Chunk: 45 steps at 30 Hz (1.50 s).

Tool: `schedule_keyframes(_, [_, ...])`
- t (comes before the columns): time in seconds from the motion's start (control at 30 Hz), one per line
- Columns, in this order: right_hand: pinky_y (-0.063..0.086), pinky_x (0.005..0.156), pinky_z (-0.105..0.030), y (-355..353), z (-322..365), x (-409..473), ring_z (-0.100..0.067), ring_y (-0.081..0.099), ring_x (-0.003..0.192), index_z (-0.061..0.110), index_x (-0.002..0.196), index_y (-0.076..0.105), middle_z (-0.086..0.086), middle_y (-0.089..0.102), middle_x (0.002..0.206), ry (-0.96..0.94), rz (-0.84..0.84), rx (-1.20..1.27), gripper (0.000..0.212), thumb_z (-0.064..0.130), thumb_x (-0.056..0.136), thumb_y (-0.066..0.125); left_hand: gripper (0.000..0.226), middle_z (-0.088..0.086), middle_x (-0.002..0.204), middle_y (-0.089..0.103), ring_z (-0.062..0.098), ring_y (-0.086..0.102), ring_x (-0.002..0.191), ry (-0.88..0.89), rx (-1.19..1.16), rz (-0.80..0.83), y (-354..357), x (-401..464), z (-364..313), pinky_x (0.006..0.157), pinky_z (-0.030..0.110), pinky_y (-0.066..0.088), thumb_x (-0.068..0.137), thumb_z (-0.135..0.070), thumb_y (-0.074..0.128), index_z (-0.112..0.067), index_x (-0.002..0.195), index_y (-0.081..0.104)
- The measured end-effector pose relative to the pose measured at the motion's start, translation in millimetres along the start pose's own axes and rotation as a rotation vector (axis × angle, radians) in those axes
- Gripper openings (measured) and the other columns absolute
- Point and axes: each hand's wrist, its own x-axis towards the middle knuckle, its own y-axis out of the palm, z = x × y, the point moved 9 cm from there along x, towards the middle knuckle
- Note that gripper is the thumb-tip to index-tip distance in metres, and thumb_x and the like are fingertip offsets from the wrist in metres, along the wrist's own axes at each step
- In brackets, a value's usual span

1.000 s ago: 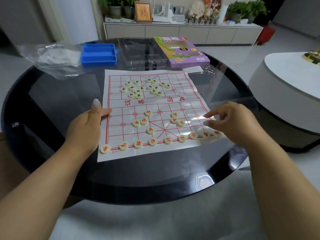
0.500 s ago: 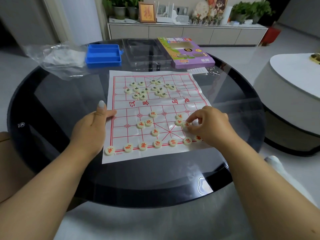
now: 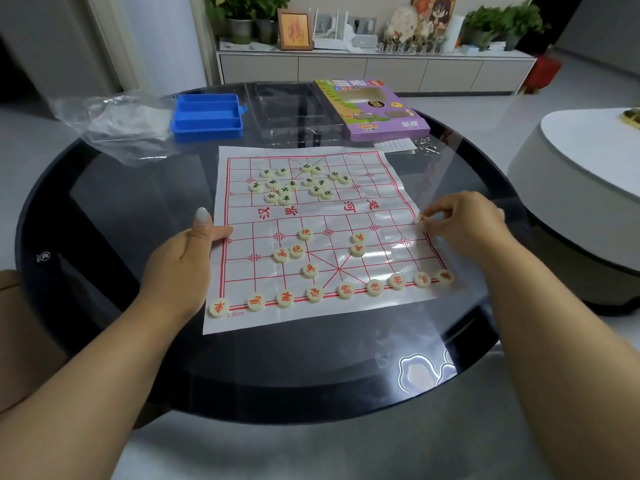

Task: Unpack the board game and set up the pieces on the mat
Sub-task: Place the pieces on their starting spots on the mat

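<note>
**Nine red pieces line the near edge of the mat**

Nine cream discs with red characters form the near row [image 3: 332, 292] along the closest line of the mat [image 3: 311, 327], which lies flat on the round dark glass table [image 3: 104, 209]. Six more red-marked pieces [image 3: 304, 249] sit loosely scattered in the near half, between the row and the river band printed across the middle. At the far half a cluster of green-marked pieces [image 3: 298, 185] lies bunched together, not on any ordered line.

The left hand [image 3: 183, 261] rests on the table at the mat's left edge, its fingers relaxed and its thumb laid flat onto the margin of the sheet; it grips nothing. The right hand [image 3: 464, 226] is at the mat's right edge, fingers curled, pinching one small red-marked piece [image 3: 420, 219] between thumb and fingertips, just at the outermost grid line near the river.

Beyond the mat, a blue tray [image 3: 207, 116] stands at the far left, with a crumpled clear plastic bag [image 3: 117, 126] beside it. A clear plastic insert [image 3: 291, 109] lies between the tray and the purple game box [image 3: 374, 109]. A small paper slip [image 3: 394, 146] lies just in front of the box.
</note>
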Motion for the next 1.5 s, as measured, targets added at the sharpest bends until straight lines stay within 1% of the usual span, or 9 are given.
schedule_keyframes(0.17, [0.036, 0.097, -0.041, 5.9, 8.2, 0.2, -0.026, 0.055, 0.103, 0.032, 0.104, 0.070, 0.001, 0.064, 0.110, -0.001, 0.031, -0.039, 0.024, 0.045, 0.085, 0.064, 0.077, -0.013, 0.091, 0.062, 0.001, 0.055, 0.075, -0.010, -0.007, -0.004, -0.5, 0.3, 2.1, 0.059, 0.015, 0.032, 0.083, -0.066, 0.007, -0.029, 0.122, 0.062])
schedule_keyframes(0.4, [0.031, 0.095, -0.039, 5.0, 10.3, -4.0, -0.028, 0.053, 0.107, 0.032, 0.110, 0.068, -0.001, 0.063, 0.116, 0.012, 0.037, -0.045, 0.031, 0.049, 0.084, 0.064, 0.075, -0.015, 0.091, 0.060, 0.001, 0.055, 0.077, -0.006, -0.008, -0.002, -0.9, 0.2, 2.6, 0.060, 0.016, 0.033, 0.084, -0.065, 0.008, -0.030, 0.121, 0.062])
schedule_keyframes(0.5, [0.034, 0.095, -0.041, -0.4, 23.2, -9.5, -0.024, 0.053, 0.100, 0.030, 0.114, 0.066, 0.002, 0.061, 0.104, -0.036, 0.001, -0.033, 0.033, 0.045, 0.085, 0.063, 0.075, -0.015, 0.093, 0.061, 0.002, 0.057, 0.077, -0.005, -0.006, 0.000, 0.0, 0.7, 2.8, 0.060, 0.016, 0.033, 0.085, -0.066, 0.008, -0.030, 0.121, 0.062])
schedule_keyframes(0.6, [0.042, 0.093, -0.045, 4.2, 51.6, -20.6, -0.018, 0.049, 0.089, 0.032, 0.110, 0.068, 0.006, 0.053, 0.092, -0.165, 0.004, 0.054, 0.029, 0.040, 0.082, 0.068, 0.076, -0.016, 0.091, 0.061, 0.002, 0.056, 0.077, -0.010, -0.011, -0.004, -0.2, 0.2, 1.3, 0.060, 0.016, 0.034, 0.083, -0.066, 0.007, -0.030, 0.121, 0.062])
schedule_keyframes(0.77, [0.031, 0.086, -0.034, 22.7, 88.9, -36.4, -0.014, 0.048, 0.091, 0.037, 0.109, 0.067, 0.006, 0.053, 0.096, -0.336, 0.107, -0.012, 0.026, 0.039, 0.083, 0.068, 0.076, -0.016, 0.094, 0.059, -0.004, 0.049, 0.076, -0.014, -0.028, -0.022, -2.1, -2.2, -0.3, 0.063, 0.013, 0.030, 0.083, -0.065, 0.007, -0.028, 0.120, 0.063])
schedule_keyframes(1.0, [0.040, 0.095, -0.041, 31.0, 97.2, -46.3, -0.014, 0.049, 0.092, 0.040, 0.106, 0.069, 0.007, 0.053, 0.098, -0.387, 0.254, -0.004, 0.021, 0.033, 0.086, 0.065, 0.076, -0.014, 0.095, 0.059, -0.003, 0.050, 0.077, -0.025, -0.039, -0.016, -1.9, -2.7, 0.5, 0.063, 0.013, 0.031, 0.083, -0.065, 0.009, -0.028, 0.119, 0.064])
schedule_keyframes(1.1, [0.039, 0.095, -0.039, 32.3, 99.6, -51.0, -0.012, 0.046, 0.090, 0.039, 0.108, 0.068, 0.012, 0.048, 0.089, -0.403, 0.282, -0.010, 0.022, 0.034, 0.087, 0.064, 0.076, -0.017, 0.093, 0.057, -0.004, 0.048, 0.074, -0.027, -0.027, -0.017, -2.6, -4.0, -1.7, 0.061, 0.012, 0.029, 0.083, -0.064, 0.008, -0.027, 0.120, 0.063])
schedule_keyframes(1.27, [0.035, 0.091, -0.033, 33.0, 102.2, -55.6, -0.013, 0.048, 0.093, 0.038, 0.109, 0.068, 0.008, 0.051, 0.097, -0.426, 0.289, -0.045, 0.024, 0.035, 0.086, 0.066, 0.076, -0.022, 0.087, 0.054, -0.005, 0.048, 0.072, -0.033, -0.017, -0.025, -3.8, -5.1, -4.0, 0.060, 0.011, 0.028, 0.082, -0.064, 0.008, -0.028, 0.122, 0.063])
schedule_keyframes(1.5, [0.040, 0.089, -0.034, 33.1, 99.8, -56.4, -0.014, 0.048, 0.092, 0.037, 0.110, 0.067, 0.008, 0.053, 0.099, -0.406, 0.291, -0.008, 0.029, 0.039, 0.081, 0.070, 0.076, -0.013, 0.099, 0.058, -0.007, 0.045, 0.071, -0.034, -0.013, -0.024, -3.8, -6.2, -5.5, 0.058, 0.008, 0.028, 0.082, -0.063, 0.007, -0.028, 0.121, 0.062])
